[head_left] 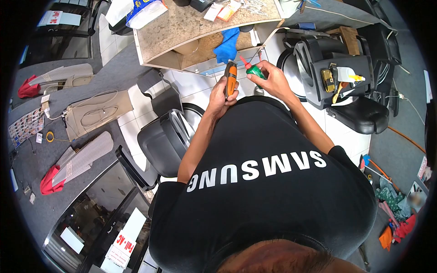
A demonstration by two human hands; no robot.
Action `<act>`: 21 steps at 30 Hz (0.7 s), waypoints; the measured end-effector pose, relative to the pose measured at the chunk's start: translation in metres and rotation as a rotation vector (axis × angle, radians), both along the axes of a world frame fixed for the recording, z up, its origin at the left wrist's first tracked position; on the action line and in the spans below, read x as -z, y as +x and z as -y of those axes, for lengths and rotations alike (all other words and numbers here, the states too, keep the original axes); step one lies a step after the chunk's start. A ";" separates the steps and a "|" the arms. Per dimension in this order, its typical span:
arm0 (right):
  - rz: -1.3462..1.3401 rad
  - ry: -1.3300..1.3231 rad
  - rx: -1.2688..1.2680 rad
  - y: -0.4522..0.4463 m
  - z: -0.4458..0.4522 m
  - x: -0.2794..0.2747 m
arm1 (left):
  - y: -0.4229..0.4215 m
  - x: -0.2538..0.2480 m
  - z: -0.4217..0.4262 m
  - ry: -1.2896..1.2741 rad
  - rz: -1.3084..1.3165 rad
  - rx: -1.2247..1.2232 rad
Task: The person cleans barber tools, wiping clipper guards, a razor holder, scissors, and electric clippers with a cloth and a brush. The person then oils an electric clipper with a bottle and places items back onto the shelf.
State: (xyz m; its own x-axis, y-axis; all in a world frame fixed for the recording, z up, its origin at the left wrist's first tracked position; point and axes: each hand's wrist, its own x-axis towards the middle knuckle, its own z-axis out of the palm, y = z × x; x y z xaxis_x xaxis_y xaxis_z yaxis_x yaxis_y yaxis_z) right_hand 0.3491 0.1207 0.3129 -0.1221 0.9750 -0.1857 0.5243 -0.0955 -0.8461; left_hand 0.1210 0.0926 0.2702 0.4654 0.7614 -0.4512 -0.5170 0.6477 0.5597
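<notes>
An orange and black hair clipper (231, 81) is held upright in my left hand (219, 96), its metal head pointing away from me. My right hand (274, 79) grips a small green bottle (256, 74) with a red nozzle, tilted toward the clipper head. Nozzle tip and clipper head are close together; whether they touch cannot be made out. Just beyond both hands, a blue cloth (227, 44) hangs over the edge of the open shelf.
A speckled counter (182, 22) with packets on top stands in front. Black salon chairs are at the left (160, 143) and right (359, 113). A tray (343, 82) at the right holds a yellow clipper and other tools. The floor has white tiles.
</notes>
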 end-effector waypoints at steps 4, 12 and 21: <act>0.088 -0.043 -0.024 0.001 -0.001 -0.005 | 0.001 -0.003 0.000 -0.027 0.026 0.001; 0.169 0.130 -0.084 -0.003 -0.007 -0.004 | -0.003 0.001 -0.003 -0.128 0.158 0.037; 0.204 0.162 -0.110 -0.010 -0.013 -0.008 | -0.003 -0.003 -0.003 -0.129 0.127 0.058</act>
State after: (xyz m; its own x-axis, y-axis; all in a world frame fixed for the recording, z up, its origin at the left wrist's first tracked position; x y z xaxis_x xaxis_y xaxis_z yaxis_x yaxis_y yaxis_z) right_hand 0.3386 0.1340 0.3205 -0.2048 0.9770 -0.0603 0.6848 0.0989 -0.7219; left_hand 0.1182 0.0958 0.2729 0.5664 0.6713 -0.4782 -0.5379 0.7407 0.4027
